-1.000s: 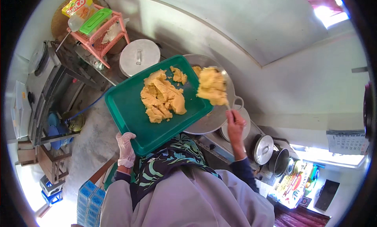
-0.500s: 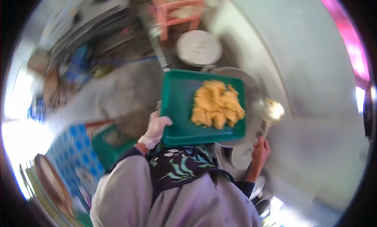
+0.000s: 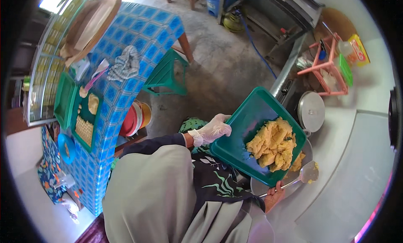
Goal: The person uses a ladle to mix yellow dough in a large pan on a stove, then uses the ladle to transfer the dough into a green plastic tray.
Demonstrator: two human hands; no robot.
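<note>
My left hand (image 3: pixel 213 129), in a thin white glove, grips the near left edge of a green plastic tray (image 3: pixel 235 148), thumb over the rim. A lumpy mound of yellow-orange dough (image 3: pixel 273 144) lies toward the tray's right side. At the tray's near right corner, my bare right hand (image 3: pixel 273 197) is closed around the handle of a metal spatula (image 3: pixel 310 172), its fingers touching the tray's rim. Yellow bits stick to the spatula's rounded head. Beneath the tray is a wide metal pan (image 3: pixel 308 150), mostly hidden, with some of the same dough showing inside.
A lidded pot (image 3: pixel 311 111) stands beyond the pan, near a pink rack (image 3: pixel 325 66). To the left, a table with a blue checked cloth (image 3: pixel 145 26) bears a green tray of small dough pieces (image 3: pixel 85 129). A green stool (image 3: pixel 168 77) stands beside the table.
The view has swung left, bringing the table into sight. The tray now slants, and its near right corner has come to my right hand, which still holds the spatula.
</note>
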